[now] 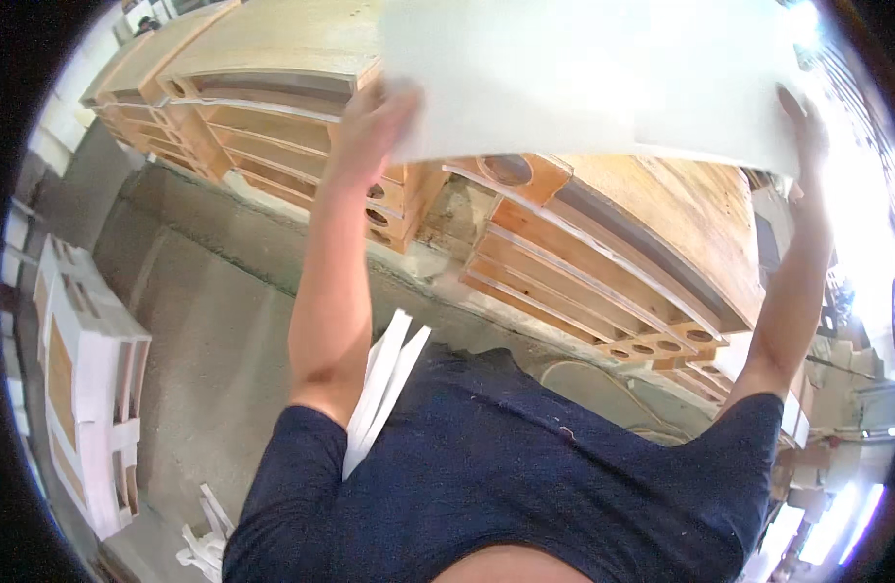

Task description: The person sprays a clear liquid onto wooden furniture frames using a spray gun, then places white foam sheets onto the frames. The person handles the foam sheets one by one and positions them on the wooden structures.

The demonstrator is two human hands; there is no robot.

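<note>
A large white sheet [584, 87] is held up in front of me at the top of the view, and its upper part runs out of the picture. My left hand [379, 126] is closed on its left edge, slightly blurred. At the opposite edge my right hand [807, 131] grips the sheet, its thumb lying on the near face. The sheet's lower edge hangs over the wooden frames and hides part of them. I cannot tell what material the sheet is.
Long wooden frames with slatted sides and round holes stand across from me, one at the left [273, 131] and one at the right [603, 262]. White strips [389, 379] show beside my left arm. A white-covered frame [88, 379] sits on the floor at the left, near scraps [206, 534].
</note>
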